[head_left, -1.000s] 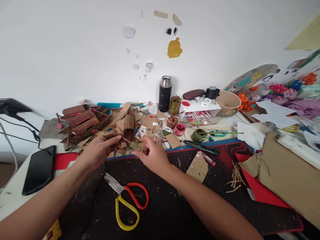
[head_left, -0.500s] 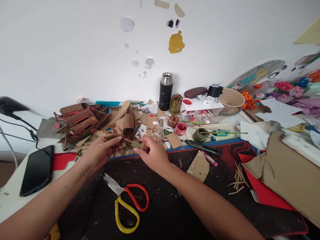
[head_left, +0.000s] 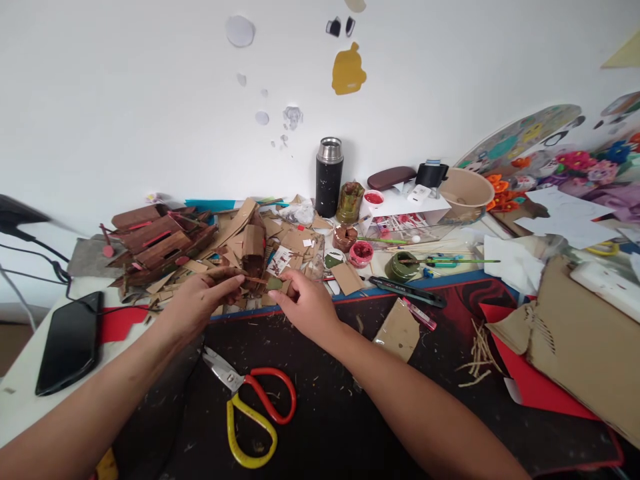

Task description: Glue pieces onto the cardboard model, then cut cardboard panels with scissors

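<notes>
A thin reddish-brown stick (head_left: 255,280) is pinched between the fingers of my left hand (head_left: 213,293). My right hand (head_left: 303,297) pinches a small green piece (head_left: 275,284) between thumb and fingers, close to the stick's right end; whether the two touch is hard to tell. Both hands are over the front of a heap of cardboard scraps (head_left: 300,240). A brown folded cardboard piece (head_left: 253,245) stands just behind them. Scissors (head_left: 240,381) with one red and one yellow handle lie on the dark mat below my hands.
Brown painted models (head_left: 165,240) and a black phone (head_left: 70,343) are at the left. A black flask (head_left: 329,177), paint pots (head_left: 361,253) and a cutter (head_left: 407,292) stand or lie behind the mat (head_left: 330,427). Cardboard (head_left: 585,347) fills the right side.
The camera view has shifted slightly. The green piece is turned a little and shows more of its face next to the stick. Both hands keep their grip.
</notes>
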`<state>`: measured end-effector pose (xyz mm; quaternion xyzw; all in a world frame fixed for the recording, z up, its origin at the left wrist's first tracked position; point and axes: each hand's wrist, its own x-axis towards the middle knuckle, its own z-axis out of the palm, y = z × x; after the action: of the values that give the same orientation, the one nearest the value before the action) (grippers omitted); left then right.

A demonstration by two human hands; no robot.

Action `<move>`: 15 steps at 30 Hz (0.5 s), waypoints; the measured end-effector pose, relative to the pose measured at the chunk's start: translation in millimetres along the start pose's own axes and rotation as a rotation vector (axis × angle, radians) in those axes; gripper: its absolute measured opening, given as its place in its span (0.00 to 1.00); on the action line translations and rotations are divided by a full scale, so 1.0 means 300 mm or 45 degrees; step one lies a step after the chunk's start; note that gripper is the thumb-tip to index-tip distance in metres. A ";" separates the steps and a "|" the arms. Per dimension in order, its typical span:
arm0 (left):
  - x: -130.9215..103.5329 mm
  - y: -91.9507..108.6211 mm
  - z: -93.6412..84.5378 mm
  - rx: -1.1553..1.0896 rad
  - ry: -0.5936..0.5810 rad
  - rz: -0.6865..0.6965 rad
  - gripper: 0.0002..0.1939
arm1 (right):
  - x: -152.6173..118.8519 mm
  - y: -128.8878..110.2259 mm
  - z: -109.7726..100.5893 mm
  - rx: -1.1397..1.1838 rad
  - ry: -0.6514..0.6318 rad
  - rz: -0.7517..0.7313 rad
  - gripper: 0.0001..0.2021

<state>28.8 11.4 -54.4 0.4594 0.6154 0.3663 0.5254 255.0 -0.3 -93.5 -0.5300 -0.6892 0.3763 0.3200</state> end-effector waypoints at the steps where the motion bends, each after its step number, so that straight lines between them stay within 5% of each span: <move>1: -0.001 0.012 -0.006 0.107 -0.006 0.021 0.26 | 0.003 -0.001 -0.001 -0.005 -0.006 0.004 0.14; 6: -0.016 0.090 -0.040 0.569 0.018 0.115 0.32 | 0.016 0.000 -0.001 -0.031 -0.024 0.032 0.13; 11: -0.016 0.137 -0.045 0.669 0.199 0.260 0.35 | 0.022 -0.001 0.004 -0.038 -0.016 0.041 0.13; 15: 0.050 0.138 -0.045 0.813 0.113 0.467 0.36 | 0.023 -0.008 0.004 -0.005 -0.018 0.084 0.13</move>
<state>22.6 38.9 -17.9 0.6866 0.6282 0.2635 0.2541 251.2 5.8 -91.8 -0.5504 -0.6745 0.3888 0.3016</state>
